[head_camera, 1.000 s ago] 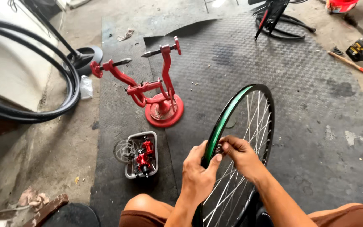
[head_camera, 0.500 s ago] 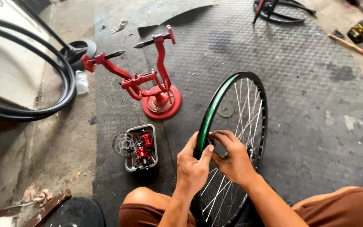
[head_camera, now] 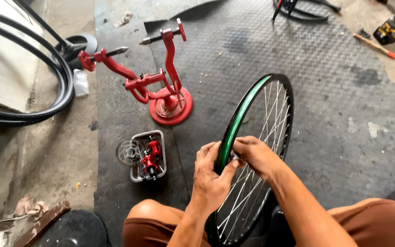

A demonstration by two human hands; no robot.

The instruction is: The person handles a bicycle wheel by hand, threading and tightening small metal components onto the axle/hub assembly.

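Observation:
A black bicycle wheel (head_camera: 270,105) with silver spokes and a green strip inside its rim stands upright on the rubber mat (head_camera: 325,82), between my knees. My left hand (head_camera: 209,183) grips the near part of the rim from the left. On the right side of the rim, my right hand (head_camera: 257,155) pinches something small and silvery against the rim; what it is cannot be made out. The two hands almost touch at the rim.
A red truing stand (head_camera: 163,91) stands on the mat ahead and to the left. A small grey tray (head_camera: 148,156) with red hubs lies near my left knee. Black tyres (head_camera: 46,100) lean at the left. A yellow power tool (head_camera: 392,29) lies far right.
The view has shifted slightly, so the wheel and my hands sit a little higher and more to the right in the frame. Both hands stay on the rim, fingers working at the same spot.

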